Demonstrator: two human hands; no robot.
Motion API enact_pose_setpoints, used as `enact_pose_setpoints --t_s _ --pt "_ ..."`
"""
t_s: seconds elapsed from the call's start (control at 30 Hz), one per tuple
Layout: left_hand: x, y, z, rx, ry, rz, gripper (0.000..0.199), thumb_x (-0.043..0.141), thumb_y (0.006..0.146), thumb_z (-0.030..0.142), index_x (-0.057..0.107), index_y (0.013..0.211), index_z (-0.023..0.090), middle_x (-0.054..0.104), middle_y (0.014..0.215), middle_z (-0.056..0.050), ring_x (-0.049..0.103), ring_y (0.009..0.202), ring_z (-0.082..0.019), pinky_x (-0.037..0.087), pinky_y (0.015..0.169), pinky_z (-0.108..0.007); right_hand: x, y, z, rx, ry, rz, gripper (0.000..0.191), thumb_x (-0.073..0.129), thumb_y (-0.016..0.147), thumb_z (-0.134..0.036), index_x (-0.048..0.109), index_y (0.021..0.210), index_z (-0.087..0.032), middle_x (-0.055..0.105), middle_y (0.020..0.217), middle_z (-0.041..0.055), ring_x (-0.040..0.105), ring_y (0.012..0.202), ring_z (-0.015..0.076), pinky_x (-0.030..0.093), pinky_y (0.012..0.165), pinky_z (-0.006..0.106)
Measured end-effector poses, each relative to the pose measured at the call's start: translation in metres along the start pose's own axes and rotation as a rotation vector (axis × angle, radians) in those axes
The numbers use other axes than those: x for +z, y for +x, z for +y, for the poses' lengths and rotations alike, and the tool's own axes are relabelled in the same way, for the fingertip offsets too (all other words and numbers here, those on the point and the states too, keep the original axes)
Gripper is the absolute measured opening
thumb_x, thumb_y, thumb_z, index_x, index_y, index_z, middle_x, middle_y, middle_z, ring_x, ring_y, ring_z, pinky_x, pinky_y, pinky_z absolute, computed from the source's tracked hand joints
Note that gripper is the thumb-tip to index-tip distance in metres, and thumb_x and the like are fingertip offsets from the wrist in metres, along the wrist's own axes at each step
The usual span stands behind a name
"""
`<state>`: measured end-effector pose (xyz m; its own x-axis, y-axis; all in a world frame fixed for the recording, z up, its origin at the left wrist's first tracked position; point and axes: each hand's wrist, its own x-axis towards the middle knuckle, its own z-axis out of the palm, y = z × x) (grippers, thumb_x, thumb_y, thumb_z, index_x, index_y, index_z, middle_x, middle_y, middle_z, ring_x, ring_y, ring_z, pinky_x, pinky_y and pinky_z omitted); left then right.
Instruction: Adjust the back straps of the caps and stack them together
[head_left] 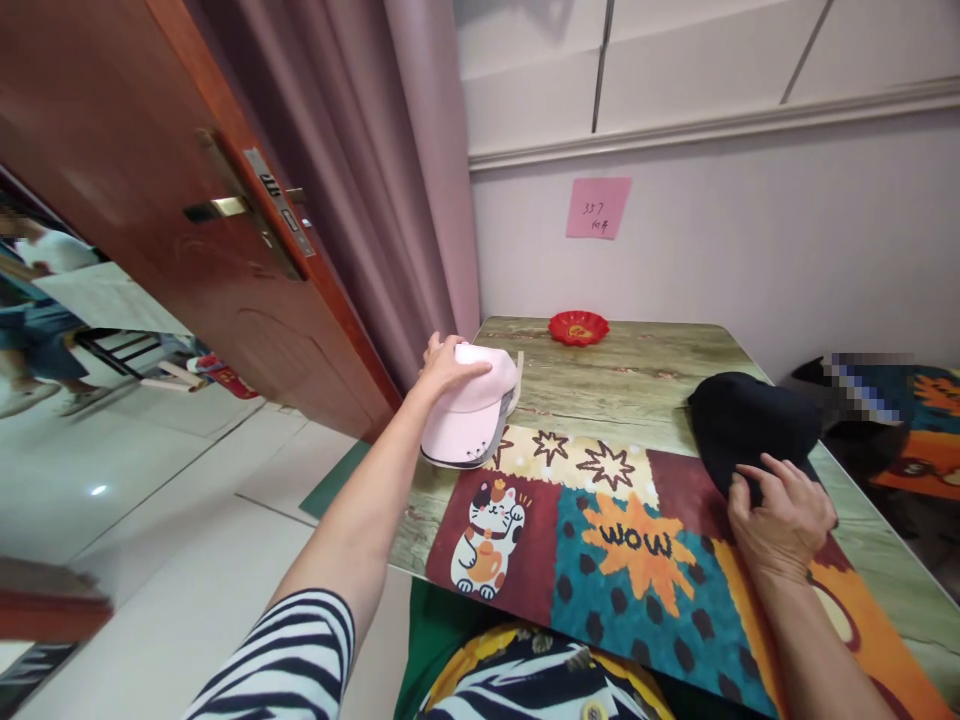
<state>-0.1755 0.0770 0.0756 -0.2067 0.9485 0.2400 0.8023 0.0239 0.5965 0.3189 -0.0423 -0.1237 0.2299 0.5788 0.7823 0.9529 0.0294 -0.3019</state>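
Note:
My left hand [450,365] grips the crown of a pink cap [469,410] at the left edge of the wooden table, thumb on top and the brim toward me. The cap's strap sticks out on its right side. On the right, my right hand [784,510] lies at the near edge of a black cap [754,425]; its fingers are bent over the brim, and the fingertips are partly hidden. A colourful mat [630,560] with a cat and the word WOW covers the table's front, between the two hands.
A red scalloped dish [578,328] stands at the back of the table [637,365]. A pink note [598,208] is on the wall. An open door [202,250] and curtain are at the left. Beyond the door a person sits; dark items lie at the far right.

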Motion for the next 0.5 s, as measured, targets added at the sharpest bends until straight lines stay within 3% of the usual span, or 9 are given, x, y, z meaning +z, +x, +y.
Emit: enact_pose_setpoints --t_s 0.1,0.2,0.37,0.5 --pt "0.003 -0.005 -0.004 0.072 0.033 0.024 0.052 0.083 0.062 0.044 0.062 0.103 0.021 0.052 0.131 -0.012 0.052 0.123 -0.031 0.041 0.107 -0.046 0.000 0.001 0.000 -0.002 0.002 0.005 0.018 0.055 0.089 -0.031 0.069 0.092 -0.021 0.070 0.125 0.0120 0.059 0.128 0.0342 0.037 0.111 0.051" --pt "0.001 -0.015 0.000 0.112 0.062 0.108 0.039 0.079 0.063 0.030 0.062 0.097 0.021 0.056 0.117 -0.009 0.057 0.114 -0.028 0.046 0.102 -0.040 0.000 0.000 0.001 0.007 0.013 -0.011 0.017 0.055 0.089 -0.031 0.069 0.092 -0.021 0.070 0.125 0.0118 0.059 0.128 0.0341 0.037 0.110 0.051" --pt "-0.024 -0.045 0.028 0.239 0.034 0.252 0.039 0.077 0.066 0.022 0.062 0.101 0.020 0.055 0.128 -0.011 0.049 0.131 -0.031 0.039 0.114 -0.042 -0.003 0.001 -0.002 0.042 0.047 -0.032 0.018 0.055 0.090 -0.033 0.069 0.090 -0.022 0.069 0.126 0.0111 0.057 0.130 0.0338 0.035 0.111 0.051" --pt "-0.043 -0.086 0.069 0.398 -0.067 0.350 0.043 0.079 0.069 0.025 0.061 0.108 0.021 0.046 0.146 -0.010 0.045 0.139 -0.032 0.036 0.118 -0.049 -0.017 0.010 -0.037 0.114 0.278 -0.067 0.024 0.059 0.090 -0.039 0.069 0.103 -0.022 0.067 0.132 0.0123 0.055 0.132 0.0342 0.033 0.115 0.053"
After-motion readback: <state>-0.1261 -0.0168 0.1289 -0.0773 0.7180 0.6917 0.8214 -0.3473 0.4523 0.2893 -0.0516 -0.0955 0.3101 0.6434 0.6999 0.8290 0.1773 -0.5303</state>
